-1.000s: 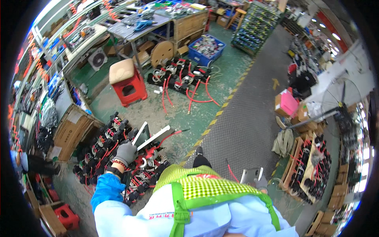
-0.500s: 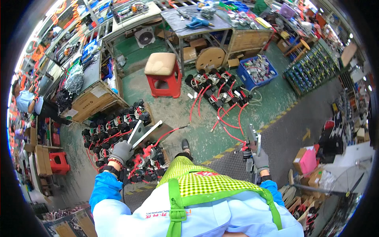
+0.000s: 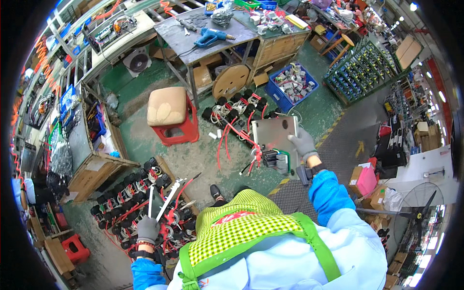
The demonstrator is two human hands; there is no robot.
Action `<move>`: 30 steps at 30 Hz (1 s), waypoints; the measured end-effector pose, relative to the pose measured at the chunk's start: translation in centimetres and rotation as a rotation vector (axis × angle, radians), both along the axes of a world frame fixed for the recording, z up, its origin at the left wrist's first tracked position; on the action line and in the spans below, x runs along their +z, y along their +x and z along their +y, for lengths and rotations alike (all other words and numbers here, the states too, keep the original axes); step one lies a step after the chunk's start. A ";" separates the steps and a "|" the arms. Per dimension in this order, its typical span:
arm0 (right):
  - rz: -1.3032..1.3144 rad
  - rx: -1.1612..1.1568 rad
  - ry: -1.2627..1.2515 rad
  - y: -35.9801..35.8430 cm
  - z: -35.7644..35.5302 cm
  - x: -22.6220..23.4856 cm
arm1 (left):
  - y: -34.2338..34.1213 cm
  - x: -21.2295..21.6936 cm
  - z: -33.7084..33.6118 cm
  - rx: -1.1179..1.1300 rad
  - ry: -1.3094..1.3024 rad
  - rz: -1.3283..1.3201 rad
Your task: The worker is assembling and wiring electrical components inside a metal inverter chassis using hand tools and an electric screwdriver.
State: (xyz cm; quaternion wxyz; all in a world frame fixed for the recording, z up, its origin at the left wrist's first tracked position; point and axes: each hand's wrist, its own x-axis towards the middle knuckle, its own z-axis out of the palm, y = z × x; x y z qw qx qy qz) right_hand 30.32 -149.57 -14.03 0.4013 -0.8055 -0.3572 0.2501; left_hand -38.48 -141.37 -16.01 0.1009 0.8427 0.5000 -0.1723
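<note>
Right hand [image 3: 303,144], grey-gloved, is clamped on the right edge of a flat silver sheet-metal plate with a raised white rim [image 3: 270,130], thumb over the face. Fingers behind it are hidden. Plate is up off the floor, out front and right of the body; a dark finned block [image 3: 276,162] sits at its lower edge, thick red cables [image 3: 241,134] trailing off the left.

Left hand [image 3: 147,228], also grey-gloved, grips the lower end of a similar piece with two narrow white metal rails [image 3: 170,199], seen almost edge-on, above the floor stock.

Handling, my read: plate stiff, moderate weight, balance pulled toward the block. Smooth metal, could slide in a glove; thin edges may bite. Cables springy, liable to snag; block and wiring likely the fragile bits. Best hold: bare rim, either side, clear of block and leads.

Floor: worn green paint [image 3: 246,182], scuffed, then dark tread-plate walkway [image 3: 333,162] past a yellow-black stripe. Black parts with white wire coils and red leads [image 3: 137,195] packed at lower left.

Room: red plastic stool with cream padded seat [image 3: 166,107], grey-topped workbench [image 3: 176,30] carrying a blue handheld power tool [image 3: 212,37], blue plastic crate [image 3: 277,97] of small grey parts.
</note>
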 end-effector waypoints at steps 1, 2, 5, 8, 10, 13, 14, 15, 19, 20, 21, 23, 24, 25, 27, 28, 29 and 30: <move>-0.107 0.011 -0.081 -0.7 2.9 0.9 | 0.3 0.0 1.0 0.000 -0.008 0.002; -0.218 0.026 -0.168 -1.7 5.7 1.8 | 0.5 0.3 1.5 0.020 -0.010 0.036; -0.160 0.022 -0.063 -0.3 11.2 -0.5 | 1.9 0.5 4.3 0.022 0.006 0.061; -0.005 -0.097 -0.064 1.3 16.9 -3.9 | 4.8 2.1 7.9 0.011 -0.018 0.069; 0.002 -0.129 -0.040 2.1 21.2 -5.4 | 6.8 3.7 9.5 0.040 -0.042 0.105; 0.134 -0.208 0.065 6.9 25.7 -12.2 | 9.8 3.9 13.3 -0.007 -0.022 0.055; 0.121 -0.242 0.009 6.3 28.1 -12.3 | 10.5 4.0 13.8 0.021 -0.033 0.067; 0.097 -0.291 -0.043 6.0 29.9 -11.1 | 11.4 4.1 14.4 0.032 -0.042 0.068; 0.181 -0.358 -0.027 12.2 34.7 -22.2 | 16.4 4.7 18.6 0.045 -0.100 0.066; 0.230 -0.356 -0.021 13.5 36.0 -24.9 | 18.0 5.2 19.5 0.097 -0.130 0.114; 0.240 -0.351 -0.044 14.0 37.0 -26.4 | 18.8 5.3 20.1 0.103 -0.149 0.128; 0.344 -0.450 -0.034 15.2 40.0 -29.4 | 20.2 4.9 21.4 0.123 -0.138 0.157; 0.349 -0.421 -0.050 15.7 41.7 -30.8 | 20.6 4.7 21.7 0.134 -0.113 0.105; 0.289 -0.467 0.064 15.9 43.5 -32.4 | 21.4 4.3 22.1 0.138 -0.126 0.110; 0.487 -0.527 -0.058 16.4 47.1 -33.2 | 23.0 3.8 22.7 0.209 -0.115 0.210; 0.522 -0.546 -0.033 17.0 48.5 -33.7 | 24.7 4.3 23.8 0.213 -0.089 0.125; 0.435 -0.565 0.021 19.2 49.3 -35.6 | 25.4 3.6 25.5 0.198 -0.091 0.111; 0.408 -0.554 -0.036 23.6 49.3 -38.6 | 25.8 2.7 26.4 0.182 -0.127 0.099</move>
